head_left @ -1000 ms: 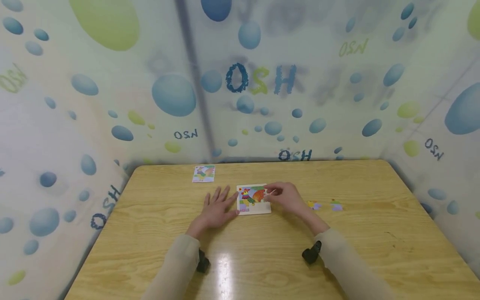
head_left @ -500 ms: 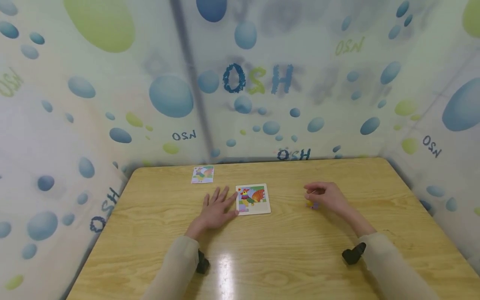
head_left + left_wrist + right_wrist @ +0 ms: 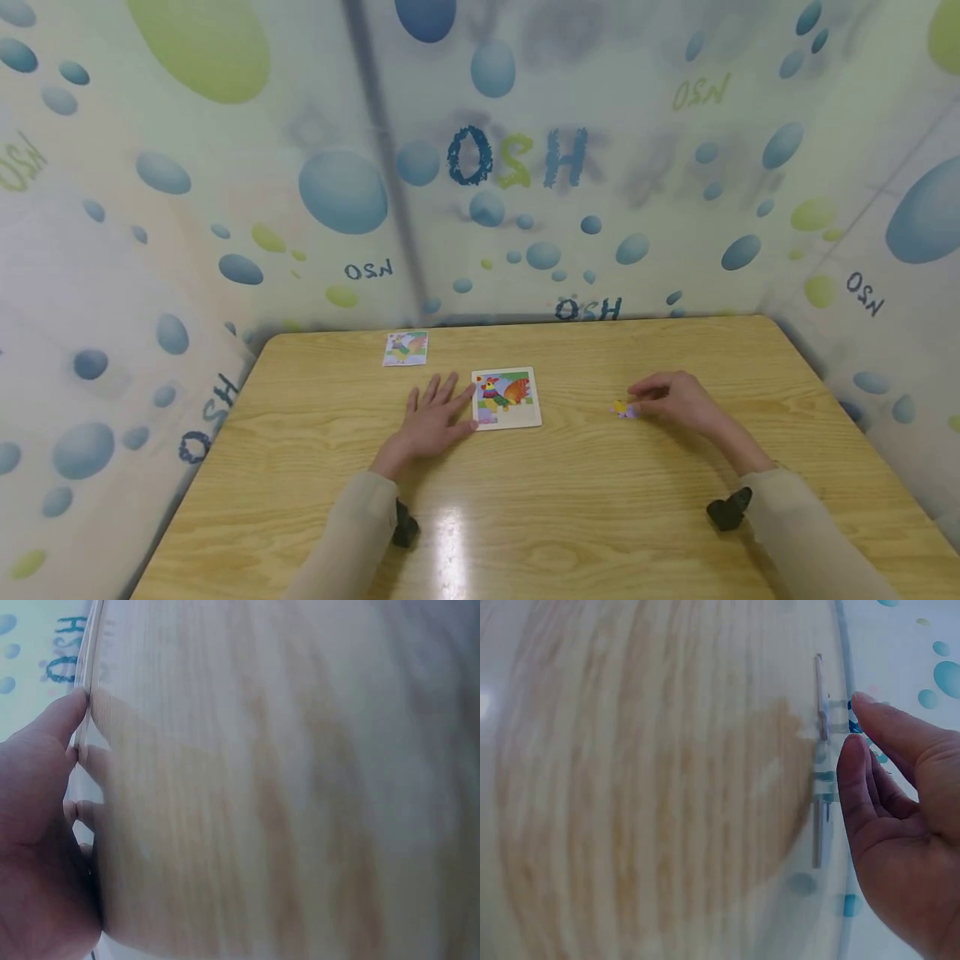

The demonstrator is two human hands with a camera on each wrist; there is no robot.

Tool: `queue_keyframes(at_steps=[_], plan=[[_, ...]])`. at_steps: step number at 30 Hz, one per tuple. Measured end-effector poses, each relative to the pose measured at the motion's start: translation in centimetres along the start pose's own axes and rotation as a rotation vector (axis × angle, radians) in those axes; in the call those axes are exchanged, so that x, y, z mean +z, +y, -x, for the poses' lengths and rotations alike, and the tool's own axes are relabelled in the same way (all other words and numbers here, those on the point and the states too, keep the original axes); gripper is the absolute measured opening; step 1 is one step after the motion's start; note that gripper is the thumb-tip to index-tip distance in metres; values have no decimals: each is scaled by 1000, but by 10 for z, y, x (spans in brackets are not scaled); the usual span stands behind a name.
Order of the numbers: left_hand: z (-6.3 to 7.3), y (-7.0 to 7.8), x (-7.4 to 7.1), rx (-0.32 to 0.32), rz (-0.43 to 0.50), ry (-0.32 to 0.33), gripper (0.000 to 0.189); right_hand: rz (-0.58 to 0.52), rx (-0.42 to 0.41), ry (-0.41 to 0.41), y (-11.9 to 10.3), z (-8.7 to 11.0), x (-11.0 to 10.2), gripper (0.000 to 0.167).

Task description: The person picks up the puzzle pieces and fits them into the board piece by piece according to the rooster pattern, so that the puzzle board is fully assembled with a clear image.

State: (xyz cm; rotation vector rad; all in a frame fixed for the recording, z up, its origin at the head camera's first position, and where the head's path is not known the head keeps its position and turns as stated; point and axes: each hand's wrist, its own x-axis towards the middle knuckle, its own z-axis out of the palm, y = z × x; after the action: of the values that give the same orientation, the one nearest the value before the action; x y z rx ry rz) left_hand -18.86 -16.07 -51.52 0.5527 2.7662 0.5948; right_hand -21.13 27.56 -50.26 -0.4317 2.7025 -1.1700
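A square jigsaw puzzle board [image 3: 519,417] shows a colourful rooster, with a pale bare patch at its lower right. My left hand [image 3: 431,427] lies spread on the table, thumb and index fingertip at the board's left edge; the left wrist view shows that hand [image 3: 37,802] from the side. To the right, my right hand [image 3: 678,404] hovers by a yellow and purple puzzle piece [image 3: 622,409]. In the right wrist view this hand [image 3: 900,787] has thumb and fingertips slightly apart, with nothing visible between them. Below them, flat pieces [image 3: 819,697] appear edge-on.
A printed rooster card [image 3: 405,348] lies near the far left edge of the wooden table [image 3: 570,517]. Patterned wall panels [image 3: 487,208] stand close behind and on both sides. Black wrist cameras [image 3: 729,510] sit at both cuffs.
The right hand pinched a puzzle piece at the board's right side a second ago. It has moved right, and its fingers now hover near the loose pieces. The left hand stayed put.
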Motion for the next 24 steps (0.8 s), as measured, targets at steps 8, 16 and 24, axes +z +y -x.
queue_keyframes(at_steps=[8, 16, 24], plan=[[-1, -1, 1, 5, -11, -1, 67, -17, -16, -39, 5, 0, 2, 34], [1, 0, 0, 2, -10, 1, 67, -29, -49, -61, 10, -3, 5, 26], [0, 0, 0, 7, -4, 7, 66, 0, -51, -63, 8, -6, 6, 22]])
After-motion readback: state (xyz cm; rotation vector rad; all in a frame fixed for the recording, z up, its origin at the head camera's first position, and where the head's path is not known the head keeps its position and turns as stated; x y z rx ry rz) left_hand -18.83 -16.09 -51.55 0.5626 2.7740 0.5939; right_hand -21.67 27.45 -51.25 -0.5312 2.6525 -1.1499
